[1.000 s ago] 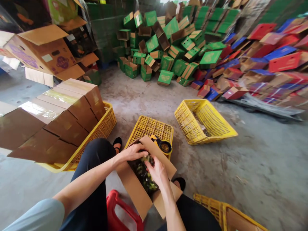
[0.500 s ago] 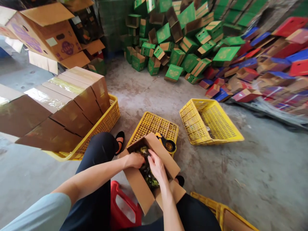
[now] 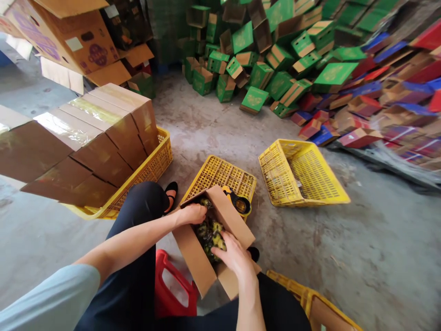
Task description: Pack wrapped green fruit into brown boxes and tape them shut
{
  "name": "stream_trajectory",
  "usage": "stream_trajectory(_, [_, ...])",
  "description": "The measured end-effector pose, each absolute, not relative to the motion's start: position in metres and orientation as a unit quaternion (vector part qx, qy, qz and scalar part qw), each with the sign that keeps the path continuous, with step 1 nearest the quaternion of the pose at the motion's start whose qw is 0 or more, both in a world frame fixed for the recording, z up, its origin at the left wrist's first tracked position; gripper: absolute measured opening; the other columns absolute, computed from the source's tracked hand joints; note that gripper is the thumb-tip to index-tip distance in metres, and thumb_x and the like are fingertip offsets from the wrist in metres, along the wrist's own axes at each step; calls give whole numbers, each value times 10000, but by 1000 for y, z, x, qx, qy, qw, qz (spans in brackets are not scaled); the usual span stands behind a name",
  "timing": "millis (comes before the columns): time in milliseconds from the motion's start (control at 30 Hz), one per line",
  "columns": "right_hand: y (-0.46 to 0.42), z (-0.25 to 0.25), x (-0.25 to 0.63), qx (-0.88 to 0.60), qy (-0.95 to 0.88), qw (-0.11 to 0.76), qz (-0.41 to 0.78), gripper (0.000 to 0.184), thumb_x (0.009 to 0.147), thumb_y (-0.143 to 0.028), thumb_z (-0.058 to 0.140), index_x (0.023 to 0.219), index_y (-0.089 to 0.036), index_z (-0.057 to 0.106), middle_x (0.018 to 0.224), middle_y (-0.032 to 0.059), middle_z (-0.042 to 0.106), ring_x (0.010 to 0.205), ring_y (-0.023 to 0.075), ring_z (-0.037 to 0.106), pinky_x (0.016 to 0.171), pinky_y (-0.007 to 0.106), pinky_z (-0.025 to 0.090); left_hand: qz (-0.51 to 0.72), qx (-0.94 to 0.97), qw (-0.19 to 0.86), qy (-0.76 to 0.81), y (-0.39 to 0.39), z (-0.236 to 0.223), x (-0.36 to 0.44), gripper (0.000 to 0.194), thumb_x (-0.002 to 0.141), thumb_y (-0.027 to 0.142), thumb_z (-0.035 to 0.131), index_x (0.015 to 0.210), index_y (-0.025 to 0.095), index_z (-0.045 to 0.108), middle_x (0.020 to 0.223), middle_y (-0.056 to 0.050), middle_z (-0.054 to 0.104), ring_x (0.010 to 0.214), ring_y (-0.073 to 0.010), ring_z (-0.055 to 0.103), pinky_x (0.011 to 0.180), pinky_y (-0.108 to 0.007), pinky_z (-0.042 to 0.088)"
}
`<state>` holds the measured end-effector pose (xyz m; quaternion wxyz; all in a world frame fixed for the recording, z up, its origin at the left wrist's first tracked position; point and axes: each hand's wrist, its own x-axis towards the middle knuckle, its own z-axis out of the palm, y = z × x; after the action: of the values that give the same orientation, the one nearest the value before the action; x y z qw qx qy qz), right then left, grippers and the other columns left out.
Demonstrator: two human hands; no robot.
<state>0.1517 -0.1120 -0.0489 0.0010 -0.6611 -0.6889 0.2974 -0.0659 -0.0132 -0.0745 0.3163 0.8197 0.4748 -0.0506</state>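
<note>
An open cardboard box [image 3: 196, 259] with its flaps folded out rests between my knees, tilted on a yellow crate. Inside lie lumpy yellow-green pieces [image 3: 217, 239], too blurred to name, in a shiny clear plastic bag [image 3: 206, 203]. At the far left end of the box, my left hand [image 3: 194, 214] is closed, with its fingers curled on the bag. My right hand [image 3: 236, 255] reaches over the right side, fingers spread and touching the yellow-green pieces. Just beyond the box, a tape dispenser [image 3: 241, 204] lies on the upturned yellow crate [image 3: 225, 172].
Taped cartons [image 3: 103, 142] fill a yellow crate [image 3: 148, 168] on my left. Another yellow crate [image 3: 312, 177] sits tipped at right. A red stool [image 3: 172, 285] is beneath me. Heaped green boxes [image 3: 255, 99] and red-blue boxes [image 3: 361, 138] lie farther off.
My left hand has drawn up toward the far end of the box. My right hand has moved toward me and spread its fingers, so more of the yellow-green contents shows.
</note>
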Motion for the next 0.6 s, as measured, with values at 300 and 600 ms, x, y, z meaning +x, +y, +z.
stream_trajectory(300, [-117, -32, 171, -673, -592, 173, 408, 487, 789, -337, 699, 1269, -257, 713, 1249, 88, 747, 1114, 307, 713, 1015, 449, 542, -59, 701, 595, 389, -15, -64, -48, 246, 965, 317, 577, 993, 149, 756, 863, -87, 771, 747, -221, 739, 710, -300, 587])
stream_trajectory(600, [-110, -23, 159, -612, -474, 373, 511, 633, 822, -455, 755, 1406, -250, 619, 1472, 109, 620, 1266, 294, 657, 1069, 430, 550, 183, 416, 806, 379, -12, -46, -46, 686, 655, 562, 922, 1137, 161, 644, 1066, -91, 707, 972, -236, 707, 761, -331, 610])
